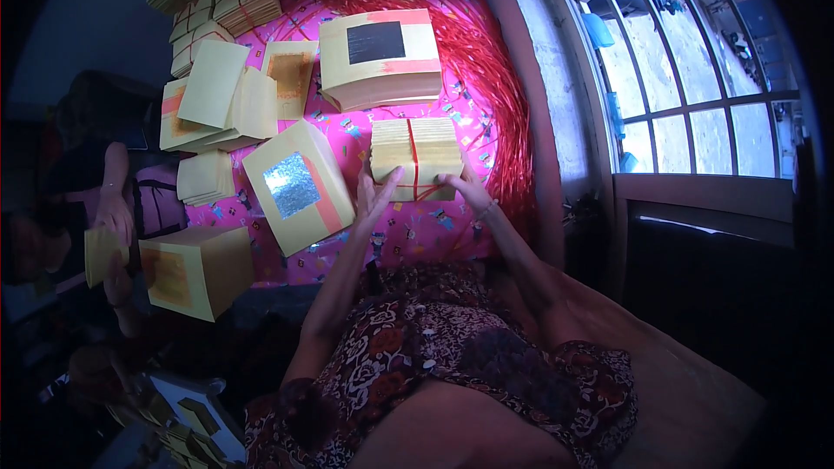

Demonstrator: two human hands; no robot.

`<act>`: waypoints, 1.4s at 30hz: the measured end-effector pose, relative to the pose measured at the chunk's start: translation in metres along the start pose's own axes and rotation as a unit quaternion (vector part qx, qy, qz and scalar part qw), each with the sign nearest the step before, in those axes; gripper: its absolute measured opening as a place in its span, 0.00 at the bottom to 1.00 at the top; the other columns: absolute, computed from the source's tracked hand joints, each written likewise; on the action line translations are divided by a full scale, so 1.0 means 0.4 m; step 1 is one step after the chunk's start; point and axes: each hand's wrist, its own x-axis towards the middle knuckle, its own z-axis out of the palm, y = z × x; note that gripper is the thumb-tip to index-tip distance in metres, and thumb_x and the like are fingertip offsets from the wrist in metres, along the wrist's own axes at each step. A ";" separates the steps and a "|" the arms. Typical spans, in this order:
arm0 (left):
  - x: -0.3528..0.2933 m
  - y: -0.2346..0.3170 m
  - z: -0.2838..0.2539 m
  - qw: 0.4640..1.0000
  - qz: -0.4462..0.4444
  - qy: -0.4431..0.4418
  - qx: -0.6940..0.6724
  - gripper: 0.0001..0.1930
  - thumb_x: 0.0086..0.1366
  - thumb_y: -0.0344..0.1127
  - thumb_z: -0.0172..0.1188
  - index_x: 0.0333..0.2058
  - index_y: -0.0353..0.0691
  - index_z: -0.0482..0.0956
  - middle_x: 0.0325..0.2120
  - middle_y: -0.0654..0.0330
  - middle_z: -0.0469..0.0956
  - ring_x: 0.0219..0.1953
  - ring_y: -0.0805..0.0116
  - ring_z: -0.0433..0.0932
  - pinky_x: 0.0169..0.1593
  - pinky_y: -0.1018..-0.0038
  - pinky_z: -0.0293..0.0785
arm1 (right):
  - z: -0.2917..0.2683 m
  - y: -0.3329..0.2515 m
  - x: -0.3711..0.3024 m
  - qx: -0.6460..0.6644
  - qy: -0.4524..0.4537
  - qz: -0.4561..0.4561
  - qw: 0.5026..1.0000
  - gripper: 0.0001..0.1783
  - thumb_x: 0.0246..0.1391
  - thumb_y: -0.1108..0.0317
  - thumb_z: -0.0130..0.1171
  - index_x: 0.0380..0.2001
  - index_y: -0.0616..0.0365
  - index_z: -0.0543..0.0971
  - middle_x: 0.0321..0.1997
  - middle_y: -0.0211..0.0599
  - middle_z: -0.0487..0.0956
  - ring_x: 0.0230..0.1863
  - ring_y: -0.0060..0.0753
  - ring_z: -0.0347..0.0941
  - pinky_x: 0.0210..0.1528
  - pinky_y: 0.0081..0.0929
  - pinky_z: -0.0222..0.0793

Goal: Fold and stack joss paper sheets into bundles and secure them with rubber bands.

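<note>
A thick bundle of pale yellow paper (439, 155), crossed by red ribbon, stands on the pink patterned cloth in front of me. My left hand (375, 197) presses flat along its left side, thumb on the front. On the right side my right hand (470, 189) grips the near corner, with fingertips by the ribbon on its front. The bundle is squeezed between both hands. Just left of it leans a stack of yellow paper (326, 187) with a silver square and a red-orange band on top. Beyond it sits another thick stack (378, 87) with a dark square.
Loose red ribbon strands (512, 122) run down the cloth's right side. Tied bundles (248, 0) are piled at the far left, with looser stacks (252, 108) nearer. At left, another person's hands (113, 217) hold yellow paper. A barred window (695, 113) is on the right.
</note>
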 end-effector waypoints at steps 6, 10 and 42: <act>-0.045 -0.097 0.029 0.992 0.010 0.075 -0.096 0.37 0.58 0.36 0.63 0.62 0.33 0.53 0.51 0.52 0.69 0.51 0.66 0.70 0.53 0.72 0.68 | 0.015 0.042 0.007 0.138 0.042 -0.083 0.986 0.38 0.57 0.63 0.52 0.67 0.60 0.50 0.63 0.41 0.61 0.65 0.33 0.55 0.66 0.32 0.48; -0.083 -0.140 0.016 0.982 -0.069 0.099 -0.143 0.37 0.60 0.36 0.60 0.63 0.34 0.52 0.53 0.54 0.67 0.53 0.67 0.68 0.55 0.73 0.64 | 0.066 0.059 -0.014 0.017 0.094 -0.090 0.991 0.37 0.59 0.64 0.49 0.67 0.60 0.49 0.64 0.41 0.60 0.65 0.32 0.54 0.66 0.29 0.48; 0.089 -0.048 -0.004 0.975 -0.154 0.072 0.144 0.28 0.67 0.52 0.49 0.58 0.38 0.62 0.47 0.50 0.74 0.50 0.61 0.72 0.54 0.69 0.66 | 0.075 -0.034 0.128 -0.254 0.184 -0.068 0.947 0.35 0.59 0.49 0.52 0.58 0.66 0.59 0.60 0.62 0.63 0.63 0.54 0.59 0.61 0.39 0.57</act>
